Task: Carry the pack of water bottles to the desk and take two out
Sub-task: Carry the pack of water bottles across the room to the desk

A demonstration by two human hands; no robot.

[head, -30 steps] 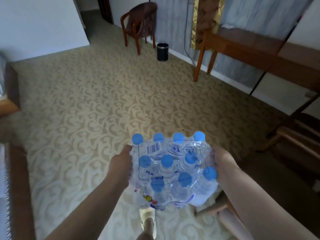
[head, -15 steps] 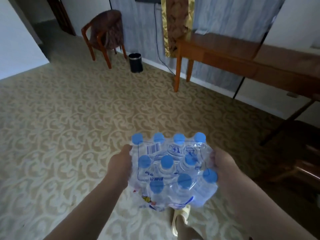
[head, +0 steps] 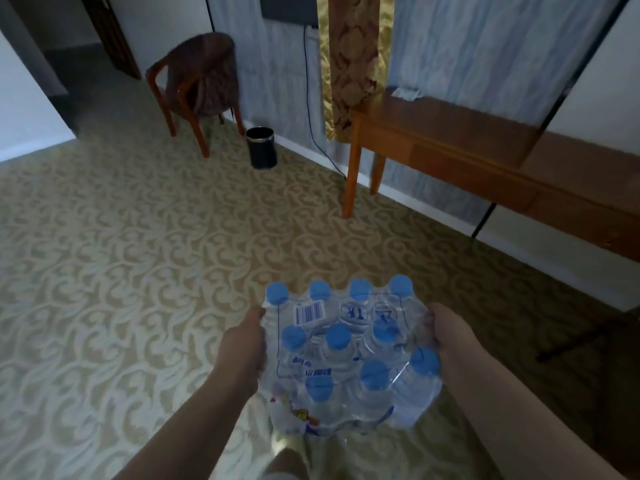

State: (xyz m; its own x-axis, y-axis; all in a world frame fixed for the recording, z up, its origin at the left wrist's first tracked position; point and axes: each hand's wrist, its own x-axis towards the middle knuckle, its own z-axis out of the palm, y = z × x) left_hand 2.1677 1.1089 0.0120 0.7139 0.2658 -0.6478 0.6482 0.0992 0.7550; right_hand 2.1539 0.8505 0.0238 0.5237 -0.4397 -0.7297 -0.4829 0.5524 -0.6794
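We've got the pack of water bottles (head: 349,355) up in the air, low in view and above the carpet (head: 138,271), shrink-wrapped, blue caps facing us. Our left hand (head: 244,344) presses flat against its left side, fingers wrapped round the plastic; our right hand (head: 446,336) clamps the right side the same way, so the pack sits squeezed between the two. The wrap looks sealed, every bottle inside it. Ahead and to the right stands the wooden worktop (head: 450,133), well apart from us. Left of it there's a small black bin (head: 261,147) by the wall, contents unseen, and a chair (head: 197,84) beyond.
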